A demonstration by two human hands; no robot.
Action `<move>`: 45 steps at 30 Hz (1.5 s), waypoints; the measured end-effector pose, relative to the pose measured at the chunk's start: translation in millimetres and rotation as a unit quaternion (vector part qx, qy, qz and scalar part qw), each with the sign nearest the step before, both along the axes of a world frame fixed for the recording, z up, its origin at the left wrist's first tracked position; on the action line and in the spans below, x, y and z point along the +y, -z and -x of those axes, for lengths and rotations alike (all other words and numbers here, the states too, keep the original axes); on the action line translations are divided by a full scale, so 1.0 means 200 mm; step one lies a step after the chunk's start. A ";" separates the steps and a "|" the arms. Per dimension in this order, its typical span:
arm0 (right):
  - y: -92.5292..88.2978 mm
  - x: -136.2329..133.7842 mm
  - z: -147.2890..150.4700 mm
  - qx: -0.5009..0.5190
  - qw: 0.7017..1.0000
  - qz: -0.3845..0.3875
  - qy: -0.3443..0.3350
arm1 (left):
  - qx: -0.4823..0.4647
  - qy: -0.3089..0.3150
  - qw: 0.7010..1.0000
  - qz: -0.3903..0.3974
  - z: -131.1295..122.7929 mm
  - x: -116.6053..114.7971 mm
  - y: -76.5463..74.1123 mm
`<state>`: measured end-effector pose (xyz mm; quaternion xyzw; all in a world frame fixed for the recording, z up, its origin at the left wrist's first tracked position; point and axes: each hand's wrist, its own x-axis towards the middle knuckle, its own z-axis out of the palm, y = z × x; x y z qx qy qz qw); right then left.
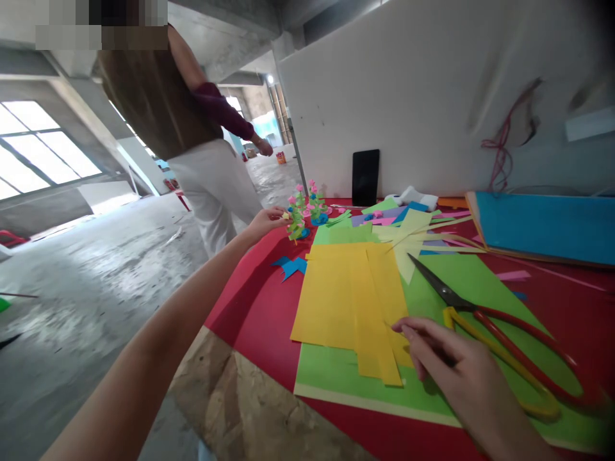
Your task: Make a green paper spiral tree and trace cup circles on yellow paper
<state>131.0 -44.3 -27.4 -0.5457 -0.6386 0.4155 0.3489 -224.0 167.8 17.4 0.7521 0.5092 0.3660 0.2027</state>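
Observation:
My left hand (269,222) reaches to the table's far left edge, its fingers closed at the side of a small paper flower (295,221) with green leaves and pink tips. A second paper flower (317,208) on a blue base stands just behind it. My right hand (444,362) hovers over yellow paper strips (375,320), thumb and forefinger pinched together. What lies between those fingertips is too small to make out. Beside that hand, scissors (449,298) with red and yellow handles lie with their tips pointing away, on a green paper sheet (485,275).
Yellow paper (331,294) covers part of the red tabletop (259,307). Blue scraps (291,266) lie left, pale strips (413,234) behind. A black phone (366,178) leans on the white panel (408,96). A blue board (548,224) is at right. A person (168,102) stands beyond the table.

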 end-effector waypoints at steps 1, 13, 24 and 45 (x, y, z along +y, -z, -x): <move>0.00 0.00 0.00 0.001 1.000 0.003 -0.002 | 0.001 0.001 1.000 -0.001 0.00 0.00 0.00; 0.02 0.02 -0.01 0.002 1.000 0.005 -0.017 | 0.001 -0.011 1.000 0.004 -0.03 0.02 0.01; 0.00 0.00 0.00 0.008 1.000 -0.017 -0.012 | 0.005 -0.052 0.999 0.000 0.01 -0.01 0.06; -0.01 0.00 0.01 0.004 1.000 -0.018 0.007 | 0.071 -0.101 0.992 -0.028 -0.11 -0.25 0.12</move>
